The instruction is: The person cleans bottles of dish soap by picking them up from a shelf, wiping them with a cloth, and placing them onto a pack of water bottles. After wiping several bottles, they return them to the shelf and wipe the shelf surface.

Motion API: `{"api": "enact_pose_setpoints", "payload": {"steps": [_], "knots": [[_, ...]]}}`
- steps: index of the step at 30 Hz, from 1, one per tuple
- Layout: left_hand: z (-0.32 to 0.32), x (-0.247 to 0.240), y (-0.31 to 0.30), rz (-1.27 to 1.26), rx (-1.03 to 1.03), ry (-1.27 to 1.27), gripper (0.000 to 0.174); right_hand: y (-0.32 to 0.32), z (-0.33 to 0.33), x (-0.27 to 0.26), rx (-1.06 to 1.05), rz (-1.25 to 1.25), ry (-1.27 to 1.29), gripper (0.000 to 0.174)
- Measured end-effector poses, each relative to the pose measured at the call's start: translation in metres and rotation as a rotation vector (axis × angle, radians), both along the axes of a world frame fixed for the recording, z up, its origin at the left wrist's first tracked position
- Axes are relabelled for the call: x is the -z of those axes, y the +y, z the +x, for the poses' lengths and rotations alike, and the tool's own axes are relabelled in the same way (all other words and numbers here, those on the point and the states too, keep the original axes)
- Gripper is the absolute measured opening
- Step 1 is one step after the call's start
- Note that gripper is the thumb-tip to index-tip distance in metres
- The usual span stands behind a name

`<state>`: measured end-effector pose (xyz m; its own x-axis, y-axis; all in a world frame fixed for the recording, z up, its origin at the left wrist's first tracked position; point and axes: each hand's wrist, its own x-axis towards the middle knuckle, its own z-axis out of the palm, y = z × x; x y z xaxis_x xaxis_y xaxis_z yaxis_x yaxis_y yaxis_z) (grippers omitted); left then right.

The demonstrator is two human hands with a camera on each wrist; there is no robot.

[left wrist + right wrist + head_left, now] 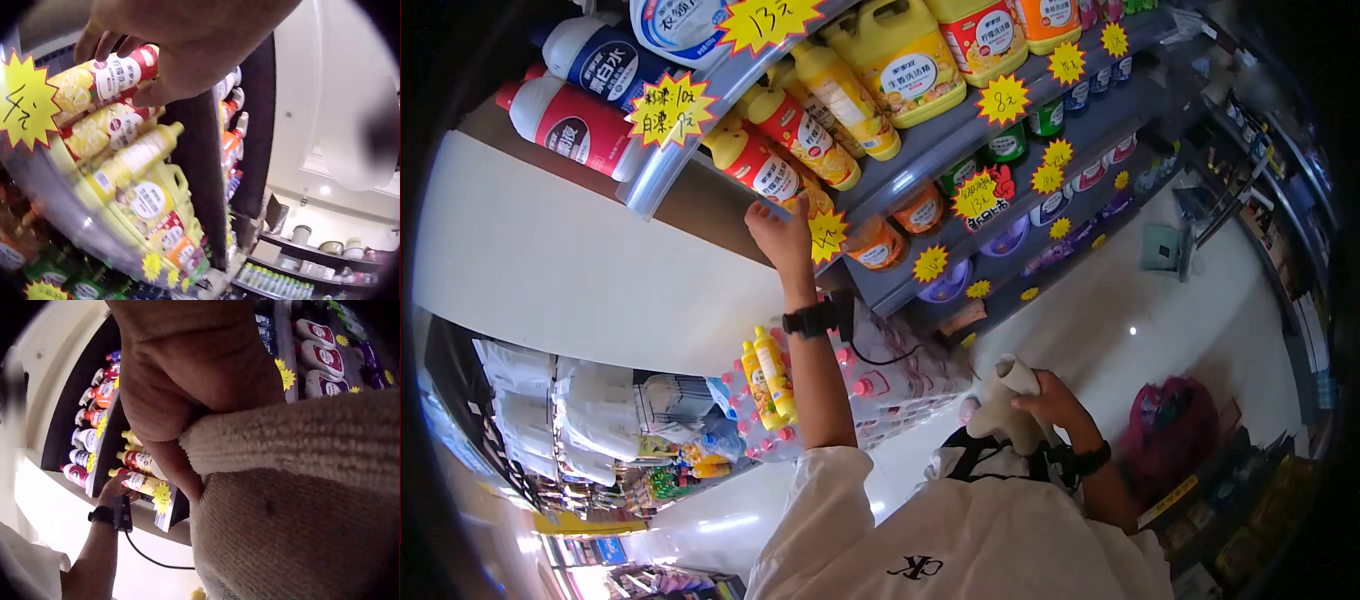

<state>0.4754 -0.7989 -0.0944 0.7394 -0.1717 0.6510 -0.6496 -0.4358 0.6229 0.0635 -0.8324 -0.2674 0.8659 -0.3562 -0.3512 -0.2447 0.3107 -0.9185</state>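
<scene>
My left hand is raised at the end of the upper shelf, beside a yellow bottle with a red-and-yellow label. In the left wrist view, the fingers hang at one side of this bottle and the thumb is at the other, with its label showing between them. My right hand, held low before my body, grips a beige knitted cloth. Close up in the right wrist view, thick ribbed folds of the cloth lie against the thumb, and much of the hand's grip is hidden.
Yellow bottles and jugs fill the upper shelf, with star-shaped price tags along its edge. Two yellow bottles rest on shrink-wrapped packs of pink-capped bottles. A magenta bag stands on the floor at right.
</scene>
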Motion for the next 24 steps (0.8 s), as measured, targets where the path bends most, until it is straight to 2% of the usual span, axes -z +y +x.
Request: {"api": "enact_pose_setpoints", "payload": {"steps": [2, 5, 6, 11, 14, 17, 20, 23, 24], "knots": [[0.026, 0.005, -0.01, 0.013, -0.039, -0.047, 0.064, -0.004, 0.0, 0.004, 0.031, -0.026, -0.016, 0.036], [0.016, -0.005, -0.021, 0.001, 0.031, 0.042, 0.058, -0.009, -0.001, 0.017, 0.06, -0.007, -0.009, 0.035], [0.014, -0.004, -0.023, -0.001, 0.005, -0.029, 0.053, -0.011, 0.0, 0.013, 0.08, 0.001, -0.012, 0.035], [0.008, -0.009, -0.023, 0.018, 0.059, -0.023, 0.048, -0.01, 0.015, -0.01, 0.193, 0.082, -0.058, 0.035], [0.011, -0.004, -0.026, 0.044, 0.06, -0.061, 0.048, -0.008, 0.03, -0.015, 0.158, 0.126, -0.106, 0.035], [0.016, -0.003, -0.023, 0.068, 0.098, -0.179, 0.048, -0.005, 0.047, 0.004, 0.079, -0.014, -0.051, 0.034], [0.03, -0.008, -0.001, 0.061, 0.074, -0.221, 0.045, 0.003, 0.065, 0.003, 0.071, -0.018, -0.059, 0.034], [0.085, -0.032, 0.027, -0.152, 0.134, 0.273, 0.036, 0.008, 0.08, 0.013, 0.096, -0.095, -0.01, 0.034], [0.105, -0.039, 0.031, -0.205, 0.262, 0.371, 0.035, 0.01, 0.083, 0.012, 0.095, -0.099, -0.012, 0.034]]}}
